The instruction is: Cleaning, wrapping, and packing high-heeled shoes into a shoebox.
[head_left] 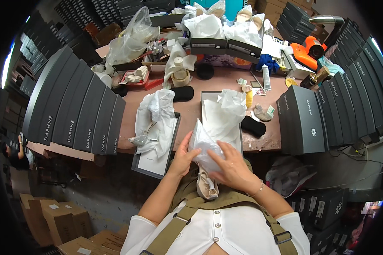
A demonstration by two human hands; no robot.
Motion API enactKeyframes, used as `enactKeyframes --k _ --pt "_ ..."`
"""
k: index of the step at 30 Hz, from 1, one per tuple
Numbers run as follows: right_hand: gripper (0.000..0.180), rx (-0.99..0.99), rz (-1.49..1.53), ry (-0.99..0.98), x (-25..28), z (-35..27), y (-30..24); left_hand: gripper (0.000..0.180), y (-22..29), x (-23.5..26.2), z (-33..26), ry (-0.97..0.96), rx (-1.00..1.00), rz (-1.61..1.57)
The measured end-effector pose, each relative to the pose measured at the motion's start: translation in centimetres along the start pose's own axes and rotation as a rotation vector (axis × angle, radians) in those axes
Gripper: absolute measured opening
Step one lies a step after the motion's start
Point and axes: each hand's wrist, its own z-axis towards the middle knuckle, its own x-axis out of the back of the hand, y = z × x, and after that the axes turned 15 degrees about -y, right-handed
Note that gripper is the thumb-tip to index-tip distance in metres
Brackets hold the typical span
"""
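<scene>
A beige shoe sits at the person's lap, just below the worktop edge, its upper half wrapped in white tissue paper. The left hand grips the wrap's side; the right hand presses flat over it. On the pinkish worktop, open shoe boxes hold crumpled tissue. Stacks of dark boxes flank both sides, with cardboard cartons on the floor

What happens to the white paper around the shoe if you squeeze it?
The white paper looks thin and crinkled, so it would probably crumple and stay creased rather than spring back. It seems very light, likely to flop wherever the left hand and right hand don't support it. It might tear if pulled hard over the shoe.
</scene>
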Motion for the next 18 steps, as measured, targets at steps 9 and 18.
enactKeyframes --k 9,18 --pt "0.033 -0.149 1.448 -0.016 -4.9 2.0 1.2 0.069 -0.6 -0.2 -0.5 0.105 0.055 -0.116" --pt "0.047 -0.156 0.338 0.073 -5.0 3.0 0.2 0.07 0.2 -0.4 -1.3 0.124 0.031 -0.082"
